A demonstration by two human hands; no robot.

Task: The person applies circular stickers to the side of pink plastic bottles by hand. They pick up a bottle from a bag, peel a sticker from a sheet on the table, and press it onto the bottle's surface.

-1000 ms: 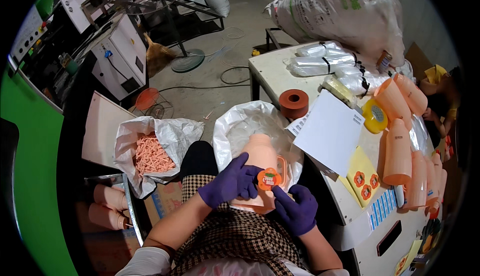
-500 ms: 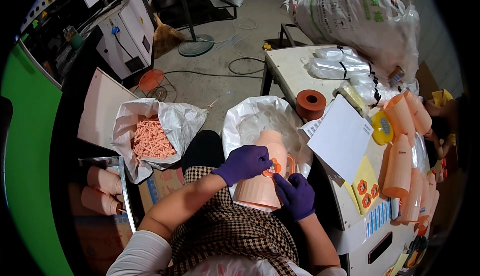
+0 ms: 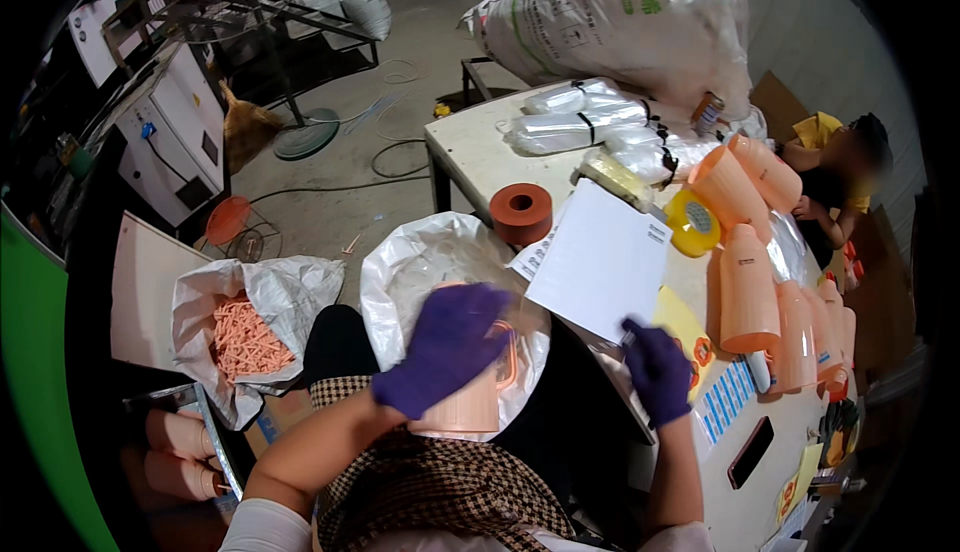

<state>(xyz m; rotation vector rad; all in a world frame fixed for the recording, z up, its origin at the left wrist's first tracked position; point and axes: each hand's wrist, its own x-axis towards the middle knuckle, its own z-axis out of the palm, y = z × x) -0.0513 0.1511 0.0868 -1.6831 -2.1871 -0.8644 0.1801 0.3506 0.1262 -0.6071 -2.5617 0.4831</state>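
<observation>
A peach plastic jug (image 3: pixel 462 410) with a side handle (image 3: pixel 512 357) rests across my lap, over the mouth of a white sack (image 3: pixel 385 272). My left hand (image 3: pixel 445 347), in a purple glove and blurred by motion, lies across the jug's body and grips it, covering the orange sticker on its side. My right hand (image 3: pixel 660 370), also gloved in purple, hangs over the table's near edge, apart from the jug. Its fingers are partly curled and smeared, and anything in them is hidden. Closest to it are a yellow sheet of orange stickers (image 3: pixel 700 352) and white papers (image 3: pixel 600 262).
On the table (image 3: pixel 465 142) are a brown tape roll (image 3: pixel 521 214), a yellow tape roll (image 3: pixel 692 222), clear plastic bundles (image 3: pixel 580 127), several peach jugs (image 3: pixel 750 292) and a phone (image 3: pixel 750 452). An open sack of peach parts (image 3: pixel 250 342) stands left. Another person (image 3: pixel 835 192) is at far right.
My right hand has left the jug and moved right, to the sticker sheet. My left hand has slid over the sticker. The view has turned right.
</observation>
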